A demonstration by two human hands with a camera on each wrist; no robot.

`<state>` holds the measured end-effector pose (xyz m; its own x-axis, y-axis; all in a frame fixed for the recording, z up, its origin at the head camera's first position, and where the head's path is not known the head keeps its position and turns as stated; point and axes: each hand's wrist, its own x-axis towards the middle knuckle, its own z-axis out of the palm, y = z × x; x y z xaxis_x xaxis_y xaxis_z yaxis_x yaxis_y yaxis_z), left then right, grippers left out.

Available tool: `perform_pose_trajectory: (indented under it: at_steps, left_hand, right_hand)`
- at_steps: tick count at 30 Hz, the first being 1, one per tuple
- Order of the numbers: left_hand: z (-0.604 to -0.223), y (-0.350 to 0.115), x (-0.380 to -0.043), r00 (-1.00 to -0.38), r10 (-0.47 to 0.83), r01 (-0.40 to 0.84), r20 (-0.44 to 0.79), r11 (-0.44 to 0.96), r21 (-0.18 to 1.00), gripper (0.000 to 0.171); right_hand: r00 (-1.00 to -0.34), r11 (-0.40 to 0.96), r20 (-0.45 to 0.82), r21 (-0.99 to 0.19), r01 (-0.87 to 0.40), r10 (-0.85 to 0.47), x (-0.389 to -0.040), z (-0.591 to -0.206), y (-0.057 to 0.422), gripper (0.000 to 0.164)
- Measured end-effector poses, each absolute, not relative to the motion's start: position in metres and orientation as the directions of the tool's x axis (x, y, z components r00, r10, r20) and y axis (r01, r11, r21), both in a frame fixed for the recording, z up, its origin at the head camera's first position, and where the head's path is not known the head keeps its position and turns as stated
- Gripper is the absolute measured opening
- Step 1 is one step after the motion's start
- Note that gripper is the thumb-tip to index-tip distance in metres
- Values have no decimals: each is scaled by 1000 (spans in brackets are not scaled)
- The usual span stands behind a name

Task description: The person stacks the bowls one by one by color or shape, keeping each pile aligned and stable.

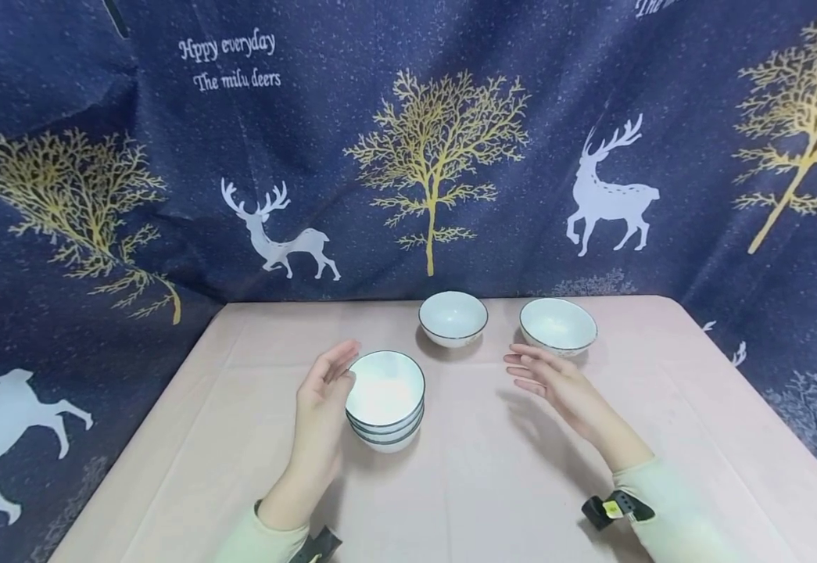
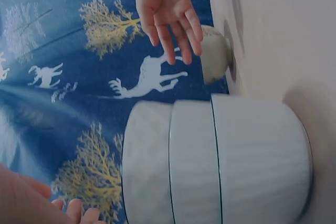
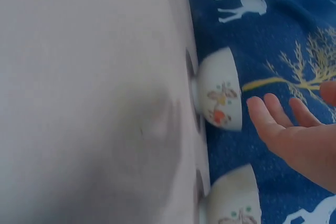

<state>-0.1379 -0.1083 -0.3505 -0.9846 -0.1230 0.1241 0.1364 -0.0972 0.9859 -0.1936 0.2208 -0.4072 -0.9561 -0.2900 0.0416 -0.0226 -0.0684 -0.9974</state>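
Note:
A stack of nested white bowls with dark rims stands on the table, left of the middle. My left hand is beside the stack's left side, its thumb overlapping the top rim in the head view. In the left wrist view those fingers show apart from the bowl walls. My right hand hovers over the table with its fingers spread loosely and nothing in them. Just beyond its fingertips is the back right bowl. Another single bowl sits at the back middle, with a flower pattern outside.
A pale pink cloth covers the table. Behind it hangs a dark blue curtain with white deer and yellow trees, meeting the table's back edge close behind the two single bowls. Dark straps sit at both wrists.

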Motion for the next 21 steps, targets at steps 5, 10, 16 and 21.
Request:
perform_pose_trajectory:
  at_steps: [5, 10, 16, 21]
  left_hand:
    - [-349, -93, -138, -981, -109, 173, 161, -110, 979, 43]
    - [-345, -75, -140, -972, -88, 225, 216, -121, 967, 42]
    - [-339, -48, -144, -957, -57, 289, 284, -176, 941, 40]
    - [-338, -22, -148, -946, -11, 318, 323, -212, 924, 40]
  right_hand:
    - [-962, -133, 131, -986, -101, -239, -193, -404, 238, 44]
    - [-953, -201, 221, -963, -179, -208, -193, -400, 253, 34]
    - [-958, -223, 246, -952, -210, -145, -196, -396, 267, 26]
    - [-960, -251, 258, -942, -224, -111, -198, -395, 277, 24]
